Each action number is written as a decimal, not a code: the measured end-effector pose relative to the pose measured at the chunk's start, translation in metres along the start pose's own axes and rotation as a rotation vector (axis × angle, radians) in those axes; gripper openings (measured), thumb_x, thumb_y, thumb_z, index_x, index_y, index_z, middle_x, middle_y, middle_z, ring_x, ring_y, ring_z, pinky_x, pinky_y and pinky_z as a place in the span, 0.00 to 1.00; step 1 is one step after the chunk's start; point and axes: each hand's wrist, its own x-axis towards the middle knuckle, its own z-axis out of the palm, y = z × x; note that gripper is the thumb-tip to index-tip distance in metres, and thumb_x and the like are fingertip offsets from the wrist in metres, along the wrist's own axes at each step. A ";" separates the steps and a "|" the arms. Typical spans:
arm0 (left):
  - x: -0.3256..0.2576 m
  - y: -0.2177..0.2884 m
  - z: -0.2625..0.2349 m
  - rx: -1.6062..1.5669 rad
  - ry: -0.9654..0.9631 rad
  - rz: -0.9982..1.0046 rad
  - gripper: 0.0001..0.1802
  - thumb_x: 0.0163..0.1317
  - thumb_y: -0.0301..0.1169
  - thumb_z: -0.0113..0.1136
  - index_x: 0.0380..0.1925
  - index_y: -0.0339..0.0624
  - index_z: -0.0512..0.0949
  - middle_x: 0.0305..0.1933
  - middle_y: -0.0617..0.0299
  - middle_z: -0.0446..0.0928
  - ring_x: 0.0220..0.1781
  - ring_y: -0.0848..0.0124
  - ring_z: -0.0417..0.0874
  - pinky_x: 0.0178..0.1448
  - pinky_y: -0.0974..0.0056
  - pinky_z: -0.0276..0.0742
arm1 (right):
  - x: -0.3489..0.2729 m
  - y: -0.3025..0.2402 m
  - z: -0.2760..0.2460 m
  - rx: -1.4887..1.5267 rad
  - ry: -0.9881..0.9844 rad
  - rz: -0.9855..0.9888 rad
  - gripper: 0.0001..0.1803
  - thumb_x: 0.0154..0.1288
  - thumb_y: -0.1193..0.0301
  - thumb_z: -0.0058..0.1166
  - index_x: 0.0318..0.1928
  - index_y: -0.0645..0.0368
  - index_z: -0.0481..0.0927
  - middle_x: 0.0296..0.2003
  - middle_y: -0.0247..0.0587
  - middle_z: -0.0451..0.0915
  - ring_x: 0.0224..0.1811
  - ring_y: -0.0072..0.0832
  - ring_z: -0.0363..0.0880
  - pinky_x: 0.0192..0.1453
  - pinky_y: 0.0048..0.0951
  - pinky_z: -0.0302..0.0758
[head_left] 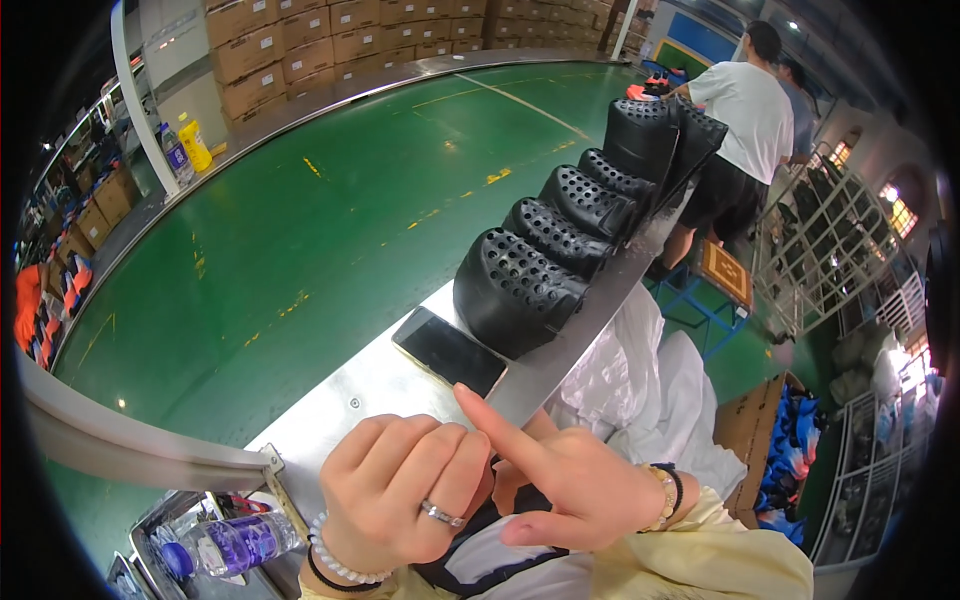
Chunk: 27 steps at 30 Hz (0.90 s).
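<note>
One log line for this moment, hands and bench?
left hand: fisted, near right | right hand: index finger out toward phone | black shoes: rowed on bench

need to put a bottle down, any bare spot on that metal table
Bare metal lies between the phone and the left hand, along the table's left edge. Beyond the phone, black perforated shoes crowd the strip to its far end.

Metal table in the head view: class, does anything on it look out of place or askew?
Yes: a dark smartphone lies flat on the metal table, angled, beside a row of black perforated shoe pieces leaning on one another. It is the only non-shoe thing there. The left hand and right hand hover just below it.
</note>
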 end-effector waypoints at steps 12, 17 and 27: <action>0.001 -0.005 0.011 0.006 0.020 -0.038 0.15 0.32 0.22 0.62 0.27 0.38 0.75 0.22 0.62 0.72 0.24 0.64 0.77 0.27 0.64 0.71 | 0.002 0.001 -0.001 -0.055 -0.008 0.034 0.53 0.65 0.49 0.51 0.69 0.77 0.39 0.14 0.41 0.73 0.12 0.37 0.72 0.19 0.33 0.66; -0.001 -0.024 0.001 -0.125 0.130 -0.218 0.13 0.34 0.18 0.60 0.25 0.41 0.75 0.22 0.60 0.73 0.23 0.62 0.76 0.28 0.64 0.72 | 0.001 0.002 -0.003 0.105 0.017 -0.078 0.55 0.63 0.51 0.55 0.71 0.72 0.35 0.17 0.40 0.77 0.15 0.37 0.74 0.23 0.30 0.69; -0.021 -0.102 -0.035 0.259 0.518 -0.784 0.04 0.60 0.21 0.55 0.34 0.34 0.77 0.25 0.65 0.75 0.27 0.77 0.74 0.35 0.70 0.71 | 0.012 -0.008 -0.006 0.842 -0.236 0.170 0.73 0.47 0.21 0.36 0.69 0.71 0.23 0.28 0.45 0.82 0.34 0.35 0.82 0.55 0.41 0.74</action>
